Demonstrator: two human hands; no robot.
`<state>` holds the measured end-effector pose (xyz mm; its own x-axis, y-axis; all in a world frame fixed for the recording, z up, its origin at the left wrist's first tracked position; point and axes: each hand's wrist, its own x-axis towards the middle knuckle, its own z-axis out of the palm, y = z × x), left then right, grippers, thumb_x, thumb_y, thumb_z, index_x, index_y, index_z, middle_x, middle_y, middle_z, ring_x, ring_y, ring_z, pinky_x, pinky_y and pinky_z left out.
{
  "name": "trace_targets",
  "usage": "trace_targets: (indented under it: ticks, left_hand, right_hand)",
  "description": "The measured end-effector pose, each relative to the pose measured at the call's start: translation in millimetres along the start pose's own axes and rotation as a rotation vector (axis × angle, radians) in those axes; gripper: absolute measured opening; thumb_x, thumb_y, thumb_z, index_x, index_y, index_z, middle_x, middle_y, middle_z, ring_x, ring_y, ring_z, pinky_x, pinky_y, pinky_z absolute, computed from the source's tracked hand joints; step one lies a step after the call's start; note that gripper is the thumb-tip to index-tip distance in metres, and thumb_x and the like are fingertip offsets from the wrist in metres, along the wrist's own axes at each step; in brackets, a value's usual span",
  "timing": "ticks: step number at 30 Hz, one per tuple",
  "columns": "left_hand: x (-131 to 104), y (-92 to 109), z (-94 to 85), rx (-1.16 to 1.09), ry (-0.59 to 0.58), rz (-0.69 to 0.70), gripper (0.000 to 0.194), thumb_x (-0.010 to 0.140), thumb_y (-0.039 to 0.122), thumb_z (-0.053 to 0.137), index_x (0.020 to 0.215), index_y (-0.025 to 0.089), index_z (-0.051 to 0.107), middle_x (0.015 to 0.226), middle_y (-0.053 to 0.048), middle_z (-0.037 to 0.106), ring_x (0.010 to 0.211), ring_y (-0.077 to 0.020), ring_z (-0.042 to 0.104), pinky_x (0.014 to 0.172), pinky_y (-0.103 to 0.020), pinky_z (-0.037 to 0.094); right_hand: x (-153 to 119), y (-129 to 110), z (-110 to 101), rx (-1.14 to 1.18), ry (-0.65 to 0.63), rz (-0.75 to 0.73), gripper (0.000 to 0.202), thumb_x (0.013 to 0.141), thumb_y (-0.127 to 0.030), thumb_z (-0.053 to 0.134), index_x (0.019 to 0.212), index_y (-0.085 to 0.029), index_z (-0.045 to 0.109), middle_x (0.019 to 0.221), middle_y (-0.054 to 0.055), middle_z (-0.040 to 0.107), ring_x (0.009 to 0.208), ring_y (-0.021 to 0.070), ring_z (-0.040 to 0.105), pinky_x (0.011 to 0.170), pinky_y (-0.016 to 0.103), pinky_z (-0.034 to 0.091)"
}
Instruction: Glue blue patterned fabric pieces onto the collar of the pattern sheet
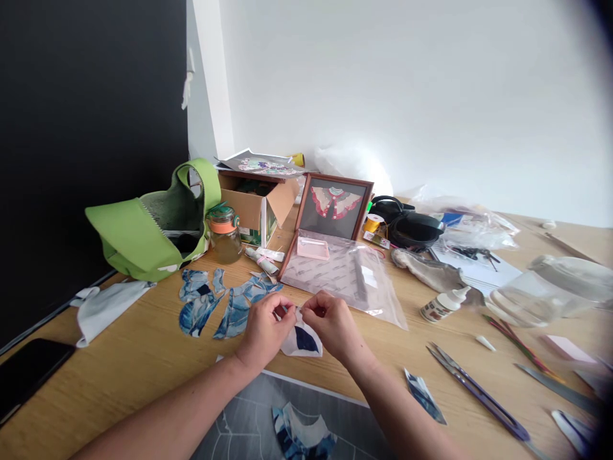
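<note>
We hold a small white-and-navy fabric piece (301, 338) just above the wooden table (143, 351), both hands pinching its upper edge: our left hand (263, 332) grips it from the left, our right hand (332, 326) from the right, fingertips nearly meeting over it (whether a needle or pin sits between them, we cannot tell). Just beyond our left hand lie blue patterned fabric cut-outs (225, 303). A clear plastic bag (345, 278) lies just behind our right hand, a small glue bottle (443, 305) and thread snips (479, 393) further right.
</note>
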<state>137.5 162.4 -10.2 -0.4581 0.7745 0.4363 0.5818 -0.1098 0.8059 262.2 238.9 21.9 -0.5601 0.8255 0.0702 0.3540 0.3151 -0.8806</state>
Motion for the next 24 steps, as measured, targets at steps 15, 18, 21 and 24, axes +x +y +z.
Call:
trace_targets:
  ticks: [15,18,21,24]
  left_hand:
    - [1.6,-2.2,-0.9,-0.049,-0.008,-0.055,0.012,0.077,0.023,0.055,0.068,0.018,0.061,0.058,0.001,0.059,0.049,-0.0113,0.051,0.048,-0.021,0.04]
    - [1.1,-2.5,-0.7,-0.027,-0.009,-0.036,0.013,0.079,0.023,0.055,0.07,0.017,0.062,0.062,0.0,0.062,0.052,-0.0116,0.053,0.05,-0.021,0.041]
    - [0.5,-1.9,-0.3,-0.003,-0.011,0.004,0.012,0.08,0.021,0.055,0.071,0.017,0.063,0.066,-0.001,0.064,0.055,-0.0118,0.055,0.054,-0.022,0.043]
    - [0.0,-0.5,-0.5,0.007,-0.025,0.027,0.012,0.08,0.019,0.055,0.07,0.017,0.062,0.067,-0.001,0.063,0.056,-0.0118,0.055,0.055,-0.022,0.043]
  right_hand:
    - [1.6,3.1,-0.4,0.058,0.006,0.044,0.027,0.07,-0.03,0.048,0.071,-0.014,0.07,0.072,0.007,0.065,0.064,0.0172,0.057,0.058,0.026,0.04]
    - [-0.3,0.0,-0.6,0.043,0.006,0.056,0.029,0.072,-0.038,0.052,0.068,-0.014,0.067,0.067,0.005,0.062,0.061,0.017,0.055,0.056,0.027,0.039]
    - [-1.6,-2.8,0.3,0.041,-0.011,0.06,0.026,0.069,-0.039,0.057,0.065,-0.015,0.064,0.065,0.004,0.06,0.058,0.0159,0.054,0.055,0.027,0.038]
    - [-1.3,-1.8,1.7,0.065,-0.009,0.066,0.02,0.066,-0.034,0.058,0.063,-0.015,0.064,0.065,0.004,0.061,0.06,0.0161,0.055,0.057,0.027,0.039]
